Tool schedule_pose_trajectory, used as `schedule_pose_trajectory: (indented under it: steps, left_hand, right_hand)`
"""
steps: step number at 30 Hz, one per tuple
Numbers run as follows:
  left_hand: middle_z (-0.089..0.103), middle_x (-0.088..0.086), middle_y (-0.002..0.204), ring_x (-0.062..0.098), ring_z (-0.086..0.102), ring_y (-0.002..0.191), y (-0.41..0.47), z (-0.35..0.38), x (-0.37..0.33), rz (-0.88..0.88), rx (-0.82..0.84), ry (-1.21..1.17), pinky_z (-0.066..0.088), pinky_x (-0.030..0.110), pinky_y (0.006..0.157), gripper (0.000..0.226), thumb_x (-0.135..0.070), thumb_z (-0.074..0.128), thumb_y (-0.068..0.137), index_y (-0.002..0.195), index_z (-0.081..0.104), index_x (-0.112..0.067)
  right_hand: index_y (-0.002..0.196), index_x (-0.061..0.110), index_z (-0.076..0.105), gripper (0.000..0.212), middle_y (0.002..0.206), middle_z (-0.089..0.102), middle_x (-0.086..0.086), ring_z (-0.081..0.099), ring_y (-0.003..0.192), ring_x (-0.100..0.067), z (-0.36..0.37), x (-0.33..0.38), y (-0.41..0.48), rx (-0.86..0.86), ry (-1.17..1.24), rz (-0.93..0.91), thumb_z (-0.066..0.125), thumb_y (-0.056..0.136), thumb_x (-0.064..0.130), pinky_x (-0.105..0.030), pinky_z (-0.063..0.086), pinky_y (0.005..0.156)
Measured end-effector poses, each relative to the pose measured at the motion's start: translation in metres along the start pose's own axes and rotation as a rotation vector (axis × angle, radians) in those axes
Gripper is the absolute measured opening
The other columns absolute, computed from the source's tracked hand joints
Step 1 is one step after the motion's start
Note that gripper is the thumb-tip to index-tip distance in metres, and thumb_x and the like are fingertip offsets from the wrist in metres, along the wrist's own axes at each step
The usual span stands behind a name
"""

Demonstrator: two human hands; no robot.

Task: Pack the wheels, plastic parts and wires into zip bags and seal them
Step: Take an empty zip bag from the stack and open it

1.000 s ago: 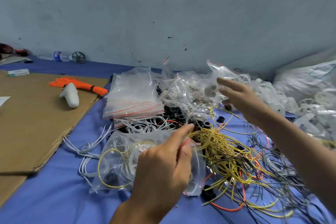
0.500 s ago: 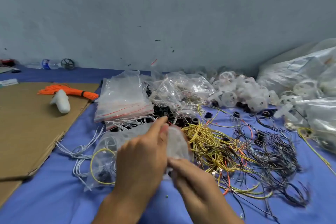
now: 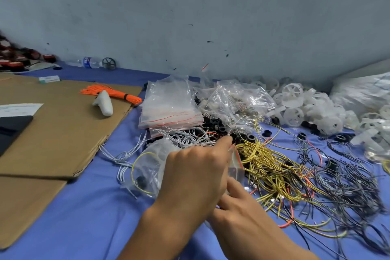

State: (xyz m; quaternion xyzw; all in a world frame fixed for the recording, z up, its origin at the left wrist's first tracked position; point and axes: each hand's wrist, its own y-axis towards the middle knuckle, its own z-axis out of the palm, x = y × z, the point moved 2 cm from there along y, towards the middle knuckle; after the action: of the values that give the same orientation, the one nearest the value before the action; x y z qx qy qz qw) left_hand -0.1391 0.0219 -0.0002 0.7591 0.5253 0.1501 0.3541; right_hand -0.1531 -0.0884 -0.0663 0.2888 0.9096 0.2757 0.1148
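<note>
Two hands on one zip bag [image 3: 147,167], which lies on the blue tabletop [image 3: 84,217] toward its near edge, just beside the cardboard sheet [image 3: 63,133]. Its mouth end touches the heap of yellow wires [image 3: 270,167]. Inside it: a yellow wire loop [image 3: 135,164], a black wheel [image 3: 141,181], and something pale I can't make out. My left hand [image 3: 196,175] is curled round the bag's upper end, forefinger out along the mouth by the red zip strip [image 3: 237,157]. My right hand [image 3: 240,215] comes in from below, fingers reaching the mouth's lower corner. The tips are hidden under the left hand, so whether they pinch or only touch, I cannot tell. Step in hand, as I judge it: sealing. Hold the mouth taut with the left, press the air out, start at one corner and run the pinch along the strip. Keep stray strands from the heap out of the track.
</note>
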Motion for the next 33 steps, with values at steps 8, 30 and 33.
schedule_pose_trajectory:
  steps: [8,30,33]
  left_hand:
    - [0.073,-0.002,0.07,0.023,0.069,0.062,0.01,-0.028,-0.008,0.035,0.048,-0.175,0.055,0.034,0.051,0.028,-0.042,0.055,0.086,0.109,0.072,-0.039]
    - [0.065,-0.006,0.068,0.009,0.054,0.057,0.037,-0.089,-0.049,-0.051,0.718,-0.218,0.042,0.029,0.059,0.01,-0.03,0.074,0.085,0.093,0.07,-0.033]
    - [0.072,0.0,0.076,0.019,0.065,0.066,0.027,-0.093,-0.048,-0.166,0.905,-0.091,0.05,0.026,0.058,0.012,-0.03,0.064,0.092,0.094,0.07,-0.02]
  right_hand:
    - [0.086,0.023,0.069,0.033,0.084,0.067,0.001,0.065,0.079,-0.019,-0.049,-0.01,0.014,0.151,-0.068,0.048,0.041,0.072,0.013,-0.026,0.051,0.069]
    - [0.084,0.01,0.063,0.008,0.068,0.067,-0.01,0.062,0.053,-0.021,-0.172,-0.054,-0.053,-0.242,0.801,0.838,0.061,0.092,0.009,-0.042,0.057,0.056]
    - [0.085,0.008,0.064,0.008,0.068,0.067,-0.014,0.061,0.053,-0.018,-0.173,-0.052,-0.049,-0.333,0.915,0.853,0.06,0.09,0.004,-0.033,0.054,0.053]
